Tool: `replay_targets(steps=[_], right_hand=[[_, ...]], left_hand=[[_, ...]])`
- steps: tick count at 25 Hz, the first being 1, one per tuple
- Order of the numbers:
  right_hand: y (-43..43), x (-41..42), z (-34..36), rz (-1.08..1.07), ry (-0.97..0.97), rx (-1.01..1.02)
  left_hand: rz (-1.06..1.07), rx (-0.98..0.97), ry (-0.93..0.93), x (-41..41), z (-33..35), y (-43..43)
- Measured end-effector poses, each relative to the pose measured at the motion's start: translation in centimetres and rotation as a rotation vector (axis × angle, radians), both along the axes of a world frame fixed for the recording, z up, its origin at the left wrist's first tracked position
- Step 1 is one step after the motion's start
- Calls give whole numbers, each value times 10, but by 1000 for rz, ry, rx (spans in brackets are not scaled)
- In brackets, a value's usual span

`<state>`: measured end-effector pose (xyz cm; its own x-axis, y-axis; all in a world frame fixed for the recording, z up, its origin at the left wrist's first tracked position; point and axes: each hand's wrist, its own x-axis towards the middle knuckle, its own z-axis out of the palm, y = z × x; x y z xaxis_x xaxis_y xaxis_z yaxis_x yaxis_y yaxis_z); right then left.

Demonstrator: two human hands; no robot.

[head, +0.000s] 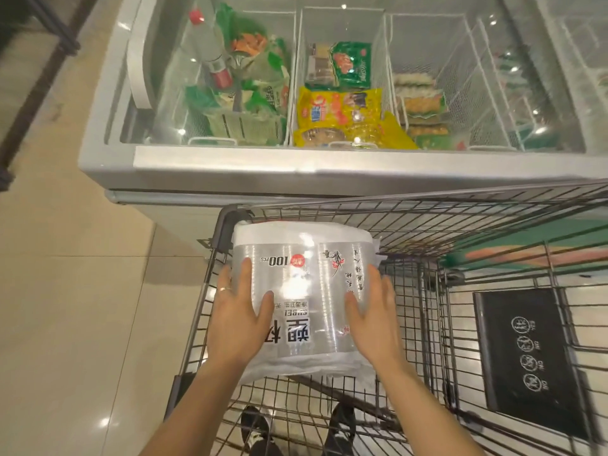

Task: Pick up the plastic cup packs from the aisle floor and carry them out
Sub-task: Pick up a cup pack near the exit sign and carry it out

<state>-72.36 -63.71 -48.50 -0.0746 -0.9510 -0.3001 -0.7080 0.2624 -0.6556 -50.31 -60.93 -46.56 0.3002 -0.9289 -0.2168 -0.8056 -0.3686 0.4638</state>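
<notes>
A clear plastic cup pack (304, 284), printed with "100 PCS" and black characters, lies across the left end of a wire shopping cart (427, 225). My left hand (238, 319) lies flat against the pack's left side, fingers straight, a ring on one finger. Against the right side presses my right hand (371, 319), fingers also straight. Both hands hold the pack between their palms. The pack's underside is hidden.
A glass-topped chest freezer (296, 166) full of frozen food bags stands directly ahead, touching the cart's far end. The cart's black child-seat flap (526, 357) lies at the right. Beige tiled floor (82, 291) spreads to the left. My shoes (256, 429) show below the cart.
</notes>
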Motion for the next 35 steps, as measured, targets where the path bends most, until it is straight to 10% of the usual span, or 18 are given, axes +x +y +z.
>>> replay_targets(steps=[8,20,35], right_hand=[[-23,9,67,180,187,-58],[-84,93,347,490,246,-542],[44,290,579,794,137,-949]], left_hand=[[-97,-37,-73,5,63,-26],[13,-372,-394,62,335,-45],[361,-521,-687,220,546,147]])
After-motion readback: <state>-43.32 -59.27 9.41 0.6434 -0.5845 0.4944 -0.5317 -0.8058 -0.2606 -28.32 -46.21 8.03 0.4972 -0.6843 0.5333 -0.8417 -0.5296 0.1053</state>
